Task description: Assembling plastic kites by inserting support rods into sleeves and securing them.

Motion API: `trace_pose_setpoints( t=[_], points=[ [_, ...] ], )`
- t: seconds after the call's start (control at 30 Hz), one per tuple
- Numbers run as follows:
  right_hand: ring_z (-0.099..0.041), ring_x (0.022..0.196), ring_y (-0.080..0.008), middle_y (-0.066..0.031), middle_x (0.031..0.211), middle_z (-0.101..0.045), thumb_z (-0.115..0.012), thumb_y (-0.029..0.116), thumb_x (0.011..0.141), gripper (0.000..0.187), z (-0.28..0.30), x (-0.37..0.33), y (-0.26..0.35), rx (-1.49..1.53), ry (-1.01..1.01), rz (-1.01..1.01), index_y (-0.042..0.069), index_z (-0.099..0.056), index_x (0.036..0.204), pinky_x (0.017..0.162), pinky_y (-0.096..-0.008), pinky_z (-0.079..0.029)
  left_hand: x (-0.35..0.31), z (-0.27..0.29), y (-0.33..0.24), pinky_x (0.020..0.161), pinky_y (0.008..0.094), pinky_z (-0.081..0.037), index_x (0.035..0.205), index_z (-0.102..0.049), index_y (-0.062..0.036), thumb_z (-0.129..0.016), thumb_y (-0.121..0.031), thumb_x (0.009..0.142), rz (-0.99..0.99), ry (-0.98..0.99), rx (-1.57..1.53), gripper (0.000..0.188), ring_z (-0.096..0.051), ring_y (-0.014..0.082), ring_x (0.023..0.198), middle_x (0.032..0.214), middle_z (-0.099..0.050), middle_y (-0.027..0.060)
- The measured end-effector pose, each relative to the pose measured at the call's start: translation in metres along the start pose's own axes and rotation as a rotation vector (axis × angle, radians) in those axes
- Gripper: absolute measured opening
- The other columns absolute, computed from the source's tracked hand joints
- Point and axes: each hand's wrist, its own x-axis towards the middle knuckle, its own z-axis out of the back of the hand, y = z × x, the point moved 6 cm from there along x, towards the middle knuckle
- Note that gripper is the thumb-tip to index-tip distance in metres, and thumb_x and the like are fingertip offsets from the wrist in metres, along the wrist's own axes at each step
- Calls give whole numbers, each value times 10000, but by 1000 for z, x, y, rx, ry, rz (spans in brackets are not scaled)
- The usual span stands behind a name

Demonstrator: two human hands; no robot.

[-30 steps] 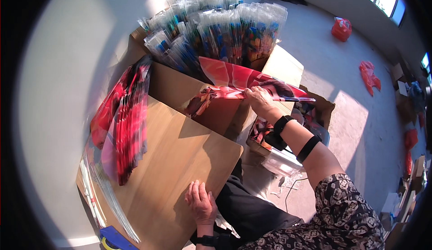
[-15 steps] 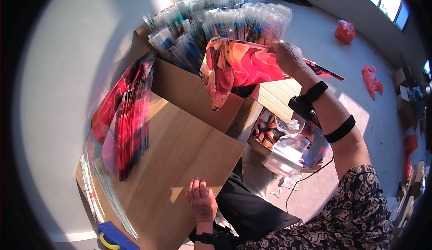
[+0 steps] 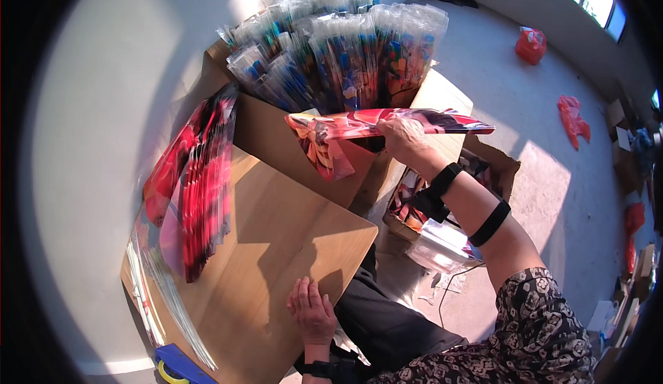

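Pale floor (image 3: 532,170): spreading right, giving sideways room.
Wooden tabletop (image 3: 276,211): occupying near left, rounded corner pointing right.
Clear-sleeved packages (image 3: 345,52): crowding the far side.
Cardboard box (image 3: 273,139): standing along the tabletop's far edge.
Folded red printed sheet (image 3: 352,126): I'm remotely viewing it stretching left to right across the box, left end drooping.
Right hand (image 3: 406,139): nearer, fingers grasping its middle.
Left hand (image 3: 313,313): resting on the tabletop, holding nothing visible.

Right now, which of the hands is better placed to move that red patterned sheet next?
The right hand, probably: it grips the red patterned sheet, while the left hand rests on the wooden tabletop, apart from it.
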Motion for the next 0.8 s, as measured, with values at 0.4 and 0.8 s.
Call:
trace_pose_setpoints(
  t=[0.4,0.8],
  points=[
    [-241,1445,-398,-211,1498,-356,-605,214,870,587,-69,-16,13,-30,-6,-107,173,-437,1432,1098,-680,-209,1,1,-4,1045,505,-364,1205,-580,1,-601,-150,870,1,-24,9,368,-485,358,1249,1308,-519,170],
    [-194,1463,-408,-235,1532,-301,-853,358,622,993,-38,-28,22,20,141,53,178,-375,1474,1143,-639,-171,2,1,-1,1054,501,-359,1205,-584,2,-609,-139,860,18,-43,-37,374,-488,348,1247,1302,-531,168]
  ],
)
